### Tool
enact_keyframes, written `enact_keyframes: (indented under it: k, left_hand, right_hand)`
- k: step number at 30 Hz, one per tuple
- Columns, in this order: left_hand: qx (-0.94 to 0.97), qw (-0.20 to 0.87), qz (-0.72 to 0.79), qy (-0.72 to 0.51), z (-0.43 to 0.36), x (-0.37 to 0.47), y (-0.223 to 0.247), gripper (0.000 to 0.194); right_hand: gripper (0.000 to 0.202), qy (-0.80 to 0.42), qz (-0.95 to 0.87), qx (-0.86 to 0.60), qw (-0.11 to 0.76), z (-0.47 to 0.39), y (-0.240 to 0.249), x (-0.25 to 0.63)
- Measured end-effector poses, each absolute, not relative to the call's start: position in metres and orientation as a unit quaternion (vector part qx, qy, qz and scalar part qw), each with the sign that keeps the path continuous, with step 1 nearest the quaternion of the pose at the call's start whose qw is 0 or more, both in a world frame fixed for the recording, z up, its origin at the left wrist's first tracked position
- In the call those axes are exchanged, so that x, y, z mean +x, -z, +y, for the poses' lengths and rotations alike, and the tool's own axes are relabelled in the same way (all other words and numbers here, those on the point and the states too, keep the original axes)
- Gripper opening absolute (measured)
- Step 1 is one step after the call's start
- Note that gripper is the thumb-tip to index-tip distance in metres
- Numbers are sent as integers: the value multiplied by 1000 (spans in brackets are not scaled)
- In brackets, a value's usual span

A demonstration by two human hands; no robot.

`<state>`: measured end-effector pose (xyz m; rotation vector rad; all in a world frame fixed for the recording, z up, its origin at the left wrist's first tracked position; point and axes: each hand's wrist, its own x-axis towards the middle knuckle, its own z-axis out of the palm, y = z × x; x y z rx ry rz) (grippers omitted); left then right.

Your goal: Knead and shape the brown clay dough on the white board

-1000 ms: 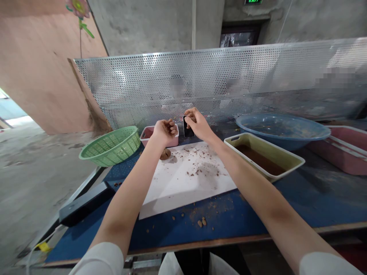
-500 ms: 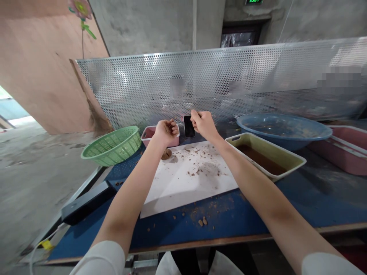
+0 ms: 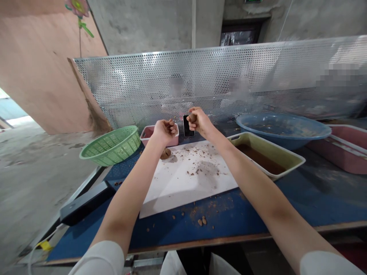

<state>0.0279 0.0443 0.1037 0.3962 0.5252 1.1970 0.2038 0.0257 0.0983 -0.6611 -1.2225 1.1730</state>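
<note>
At the far middle of the bench (image 3: 243, 223), above the far edge of a white sheet (image 3: 169, 193), I have both hands raised and well apart from each other. Right hand (image 3: 200, 121): fingers curled, thumb side toward the left, pinching a small brown lump (image 3: 192, 117). The lump is in the air, overlapping the upper part of a phone (image 3: 187, 131) in my view; I read the phone as standing upright behind it, screen toward me. Left hand (image 3: 165, 131): half curled, palm side turned up and to the right, fingertips soiled brown. I cannot tell whether it holds anything. It overlaps a small pink box (image 3: 173, 142) with a pale rim; contact not resolvable from here.

Sheet: a rounded brown clod (image 3: 165, 154) with a dark split sits at its far left, near the left forearm. Brown crumbs (image 3: 195, 169) are scattered over the middle and far right. Between the sheet and the near edge of the bench, a few small clods (image 3: 202, 221) lie in loose dirt.

Left side: a green basket (image 3: 116, 152), tilted, at the far left corner; nearer, a long dark box (image 3: 86, 204).

Right side: an olive tray (image 3: 282, 156) with brown liquid (image 3: 258, 157) in the bottom, just beside the right forearm. Beyond it, a wide blue basin (image 3: 286, 143); a larger pink tub (image 3: 341, 158) at far right. Behind everything I note a perforated metal panel (image 3: 129, 84) running across the far side.
</note>
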Motion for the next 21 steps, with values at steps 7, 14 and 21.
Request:
enact_keyframes:
  k: [7, 14, 21]
  left_hand:
    - [196, 776, 268, -536, 34, 28, -111, 35]
    - [206, 774, 267, -536, 31, 29, -113, 29]
    - [210, 776, 265, -533, 32, 29, -112, 27]
  right_hand:
    - [41, -491, -596, -239, 589, 8, -104, 209]
    - [44, -497, -589, -273, 576, 10, -102, 208]
    - [51, -480, -577, -299, 590, 8, -95, 202]
